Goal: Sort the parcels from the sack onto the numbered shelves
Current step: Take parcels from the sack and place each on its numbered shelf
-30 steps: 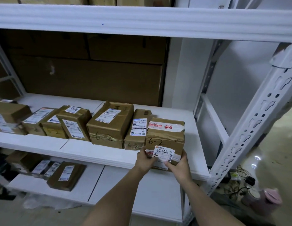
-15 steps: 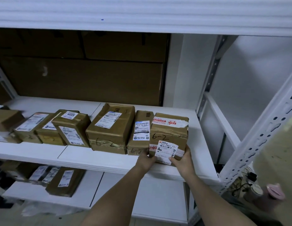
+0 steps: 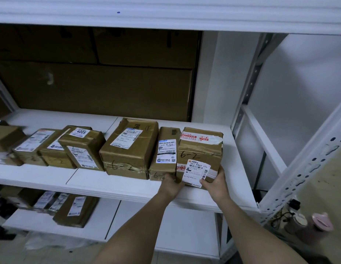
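A brown cardboard parcel (image 3: 201,149) marked "6-2" with a white label on its front stands at the right end of a row on the white middle shelf (image 3: 112,181). My left hand (image 3: 170,184) grips its lower left corner and my right hand (image 3: 215,182) grips its lower right corner. It touches a narrow upright parcel (image 3: 166,149) on its left. Further left stand a bigger "6-2" box (image 3: 129,149) and several smaller parcels (image 3: 82,147).
Large brown cartons (image 3: 97,86) fill the back of the shelf. The lower shelf carries a flat parcel (image 3: 76,210) and some packets. A perforated white upright (image 3: 306,168) stands at the right, with a pink-lidded cup (image 3: 318,225) and cables on the floor behind it.
Both hands have pushed the "6-2" parcel further back onto the shelf, up against the narrow parcel. The view has moved closer and tilted down a little.
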`<control>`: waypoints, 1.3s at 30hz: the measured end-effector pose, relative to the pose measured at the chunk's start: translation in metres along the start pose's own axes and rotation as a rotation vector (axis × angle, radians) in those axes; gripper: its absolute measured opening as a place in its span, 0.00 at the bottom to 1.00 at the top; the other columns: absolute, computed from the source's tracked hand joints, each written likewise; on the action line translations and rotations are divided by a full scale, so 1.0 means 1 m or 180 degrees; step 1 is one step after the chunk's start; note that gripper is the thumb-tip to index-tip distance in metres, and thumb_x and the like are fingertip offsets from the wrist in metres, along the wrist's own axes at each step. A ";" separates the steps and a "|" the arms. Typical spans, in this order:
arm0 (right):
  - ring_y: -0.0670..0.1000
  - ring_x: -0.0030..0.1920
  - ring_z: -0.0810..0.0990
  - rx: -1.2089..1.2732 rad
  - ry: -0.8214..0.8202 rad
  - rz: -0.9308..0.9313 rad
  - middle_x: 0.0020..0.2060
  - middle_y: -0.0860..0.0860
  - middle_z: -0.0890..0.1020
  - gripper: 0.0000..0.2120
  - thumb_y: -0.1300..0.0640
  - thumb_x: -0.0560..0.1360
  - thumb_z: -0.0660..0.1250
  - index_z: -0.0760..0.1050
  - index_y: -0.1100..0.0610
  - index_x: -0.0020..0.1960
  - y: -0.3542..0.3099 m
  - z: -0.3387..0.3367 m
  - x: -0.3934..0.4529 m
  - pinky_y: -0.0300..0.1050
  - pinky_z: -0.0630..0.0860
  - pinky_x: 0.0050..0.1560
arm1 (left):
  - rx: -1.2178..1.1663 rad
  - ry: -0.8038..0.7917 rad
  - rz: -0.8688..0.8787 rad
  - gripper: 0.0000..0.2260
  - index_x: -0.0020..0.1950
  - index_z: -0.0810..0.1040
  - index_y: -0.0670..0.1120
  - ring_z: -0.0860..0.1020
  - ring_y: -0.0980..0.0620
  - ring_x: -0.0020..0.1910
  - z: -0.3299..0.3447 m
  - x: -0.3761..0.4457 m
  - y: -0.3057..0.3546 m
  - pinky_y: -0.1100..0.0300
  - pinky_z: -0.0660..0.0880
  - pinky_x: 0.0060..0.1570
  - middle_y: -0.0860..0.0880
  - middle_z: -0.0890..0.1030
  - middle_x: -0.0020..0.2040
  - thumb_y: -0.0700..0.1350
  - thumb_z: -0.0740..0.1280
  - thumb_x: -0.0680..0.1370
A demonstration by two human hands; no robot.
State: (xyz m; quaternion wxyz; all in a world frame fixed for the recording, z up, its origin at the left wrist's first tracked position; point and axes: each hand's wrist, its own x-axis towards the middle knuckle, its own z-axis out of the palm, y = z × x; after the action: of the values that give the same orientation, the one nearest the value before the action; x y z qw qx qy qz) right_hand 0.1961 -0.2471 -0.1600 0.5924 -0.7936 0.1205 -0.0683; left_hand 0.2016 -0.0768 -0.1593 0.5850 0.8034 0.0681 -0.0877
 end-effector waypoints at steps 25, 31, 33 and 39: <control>0.61 0.70 0.67 -0.0637 0.0044 0.0401 0.73 0.59 0.60 0.41 0.60 0.73 0.72 0.52 0.58 0.77 0.012 -0.016 -0.032 0.53 0.68 0.66 | 0.0942 -0.0040 -0.0850 0.11 0.36 0.65 0.47 0.70 0.48 0.38 0.007 -0.059 0.010 0.60 0.65 0.41 0.47 0.70 0.37 0.45 0.64 0.76; 0.60 0.63 0.74 -0.0927 -0.0084 0.0466 0.68 0.59 0.68 0.28 0.58 0.75 0.69 0.64 0.58 0.72 0.022 -0.027 -0.069 0.50 0.74 0.58 | 0.1033 -0.0136 -0.0747 0.13 0.32 0.69 0.46 0.76 0.46 0.39 0.017 -0.092 0.010 0.55 0.75 0.46 0.42 0.77 0.40 0.42 0.64 0.77; 0.58 0.61 0.75 -0.0852 -0.0202 0.0420 0.66 0.57 0.72 0.23 0.58 0.76 0.67 0.67 0.58 0.70 0.021 -0.040 -0.084 0.50 0.74 0.59 | 0.1024 -0.0159 -0.0704 0.12 0.33 0.70 0.45 0.77 0.45 0.40 0.021 -0.107 0.013 0.53 0.77 0.51 0.41 0.78 0.42 0.42 0.63 0.77; 0.56 0.58 0.78 -0.0818 -0.0140 0.0330 0.59 0.57 0.79 0.16 0.60 0.77 0.67 0.72 0.61 0.64 0.027 -0.075 -0.143 0.47 0.73 0.57 | 0.1073 -0.0313 -0.0589 0.09 0.45 0.73 0.44 0.79 0.44 0.44 0.038 -0.161 0.011 0.58 0.70 0.43 0.42 0.80 0.46 0.49 0.61 0.78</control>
State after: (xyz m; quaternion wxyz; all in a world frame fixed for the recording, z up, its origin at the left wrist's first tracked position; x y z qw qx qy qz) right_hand 0.0369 -0.2843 -0.1592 0.4912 -0.8570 0.1561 -0.0041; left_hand 0.0451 -0.1170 -0.1248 0.4343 0.8750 0.0973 -0.1903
